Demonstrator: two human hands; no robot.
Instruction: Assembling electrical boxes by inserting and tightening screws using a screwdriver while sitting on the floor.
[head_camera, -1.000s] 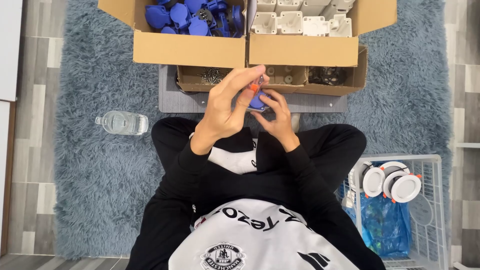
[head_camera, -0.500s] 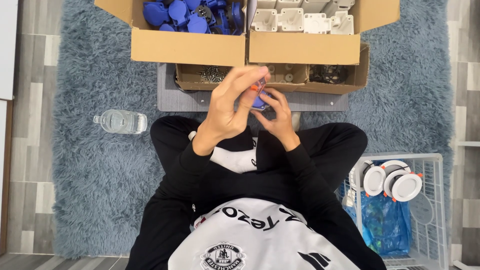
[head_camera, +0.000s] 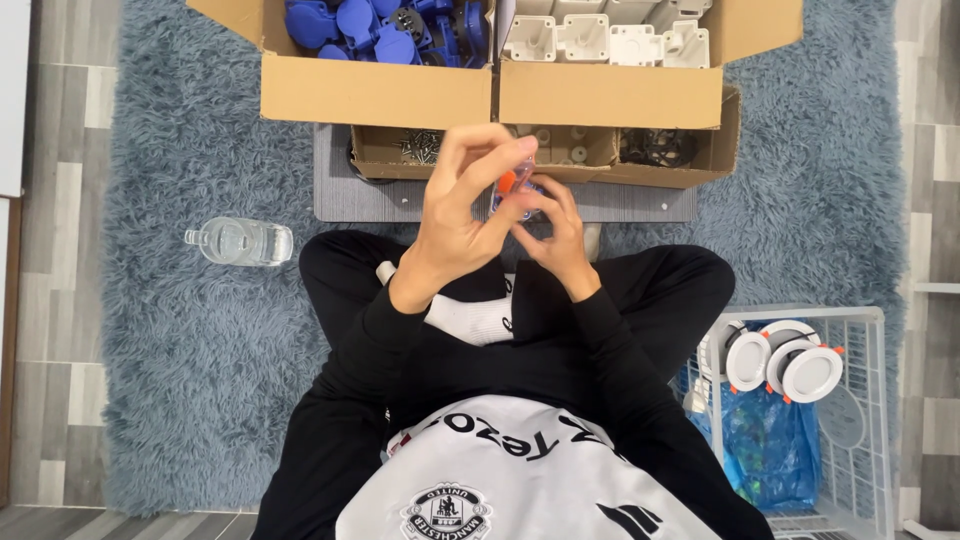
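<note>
I sit cross-legged on a blue-grey shaggy rug. My left hand (head_camera: 462, 208) and my right hand (head_camera: 555, 232) meet above my lap and both grip a small blue plastic part with an orange piece (head_camera: 511, 186). Fingers cover most of the part. Just beyond it lies a shallow cardboard tray (head_camera: 700, 165) with screws and small hardware.
Two open cardboard boxes stand at the far side: one with blue plastic parts (head_camera: 375, 25), one with white plastic housings (head_camera: 610, 40). A clear water bottle (head_camera: 240, 242) lies on the rug at left. A white wire basket (head_camera: 860, 400) at right holds round white fittings and a blue bag.
Both hands stay together on the small part with only slight finger shifts; the view has moved a little.
</note>
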